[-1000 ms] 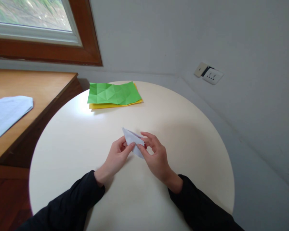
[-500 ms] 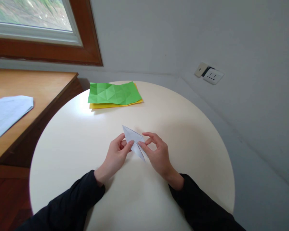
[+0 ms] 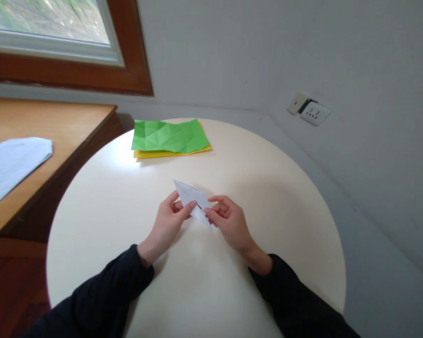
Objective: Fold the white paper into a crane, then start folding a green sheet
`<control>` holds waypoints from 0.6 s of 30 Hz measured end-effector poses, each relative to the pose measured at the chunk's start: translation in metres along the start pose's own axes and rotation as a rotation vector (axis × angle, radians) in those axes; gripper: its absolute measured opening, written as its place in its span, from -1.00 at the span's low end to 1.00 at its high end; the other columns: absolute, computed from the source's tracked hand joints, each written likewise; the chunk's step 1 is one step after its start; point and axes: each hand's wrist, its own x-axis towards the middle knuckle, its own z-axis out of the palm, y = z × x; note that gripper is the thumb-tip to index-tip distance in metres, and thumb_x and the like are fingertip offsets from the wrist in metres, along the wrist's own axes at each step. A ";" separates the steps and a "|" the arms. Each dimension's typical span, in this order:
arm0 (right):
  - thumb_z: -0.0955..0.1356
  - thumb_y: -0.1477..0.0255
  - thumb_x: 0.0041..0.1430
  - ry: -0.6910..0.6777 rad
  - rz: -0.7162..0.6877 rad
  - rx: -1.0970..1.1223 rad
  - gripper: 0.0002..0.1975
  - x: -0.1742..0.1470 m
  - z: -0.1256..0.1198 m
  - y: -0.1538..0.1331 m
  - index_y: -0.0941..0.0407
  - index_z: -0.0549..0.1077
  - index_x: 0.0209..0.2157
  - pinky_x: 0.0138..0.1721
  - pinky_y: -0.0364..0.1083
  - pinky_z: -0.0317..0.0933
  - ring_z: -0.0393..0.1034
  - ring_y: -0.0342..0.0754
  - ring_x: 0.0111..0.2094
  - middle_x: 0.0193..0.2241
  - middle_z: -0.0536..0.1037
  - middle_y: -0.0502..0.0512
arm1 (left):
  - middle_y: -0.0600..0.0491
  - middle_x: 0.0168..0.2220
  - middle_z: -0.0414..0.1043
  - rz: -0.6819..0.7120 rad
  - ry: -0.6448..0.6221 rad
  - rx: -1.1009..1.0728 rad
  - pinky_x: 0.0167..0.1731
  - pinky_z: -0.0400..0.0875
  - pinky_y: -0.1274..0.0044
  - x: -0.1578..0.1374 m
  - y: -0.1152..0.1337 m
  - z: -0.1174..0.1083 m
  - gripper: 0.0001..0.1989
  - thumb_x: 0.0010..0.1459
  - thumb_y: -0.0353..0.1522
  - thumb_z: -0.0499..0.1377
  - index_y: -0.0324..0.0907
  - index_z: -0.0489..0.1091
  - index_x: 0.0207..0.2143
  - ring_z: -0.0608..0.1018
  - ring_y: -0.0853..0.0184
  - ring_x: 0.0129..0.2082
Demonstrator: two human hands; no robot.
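Observation:
A small white folded paper [image 3: 190, 193], roughly diamond-shaped with a slit toward its lower right point, is held above the middle of the round table. My left hand [image 3: 169, 217] pinches its left side, thumb on top and fingers underneath. At its right edge, my right hand [image 3: 230, 222] grips the paper between thumb and fingers. The fingertips behind the paper are partly hidden.
The round white table [image 3: 102, 225] carries a creased green paper [image 3: 171, 136] on top of a yellow paper [image 3: 155, 154] near its far edge. To the left, a wooden desk [image 3: 74, 115] holds a white cloth-like item [image 3: 17, 162]. A wall socket [image 3: 315, 113] is at right.
The white paper has tilted slightly, its upper tip shifting left and its lower tip rising. My right fingers have closed in more at its right edge. The view has shifted a little.

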 end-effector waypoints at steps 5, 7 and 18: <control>0.42 0.36 -0.08 -0.018 -0.013 -0.039 -0.72 -0.001 -0.001 0.000 0.12 0.38 -0.28 -0.61 -0.19 0.22 0.29 -0.21 -0.67 -0.66 0.44 -0.12 | 0.03 -0.49 0.53 -0.039 0.048 0.018 -0.43 0.39 0.55 0.003 -0.003 -0.002 -0.65 -0.18 -0.23 0.36 -0.26 0.41 -0.39 0.53 0.36 -0.51; 0.42 0.37 -0.08 -0.037 -0.008 -0.027 -0.69 -0.001 -0.002 0.000 0.12 0.38 -0.25 -0.60 -0.19 0.23 0.31 -0.21 -0.65 -0.63 0.46 -0.11 | 0.02 -0.48 0.53 -0.043 0.069 0.009 -0.42 0.39 0.55 0.004 -0.005 -0.003 -0.66 -0.18 -0.23 0.36 -0.27 0.42 -0.40 0.52 0.38 -0.51; 0.39 0.33 -0.05 -0.051 0.009 -0.076 -0.68 0.001 -0.005 0.000 0.14 0.38 -0.23 -0.59 -0.18 0.22 0.27 -0.22 -0.68 -0.66 0.41 -0.14 | 0.01 -0.46 0.53 -0.023 0.163 -0.054 -0.37 0.38 0.54 0.004 -0.005 -0.004 -0.62 -0.22 -0.25 0.38 -0.29 0.42 -0.37 0.51 0.38 -0.47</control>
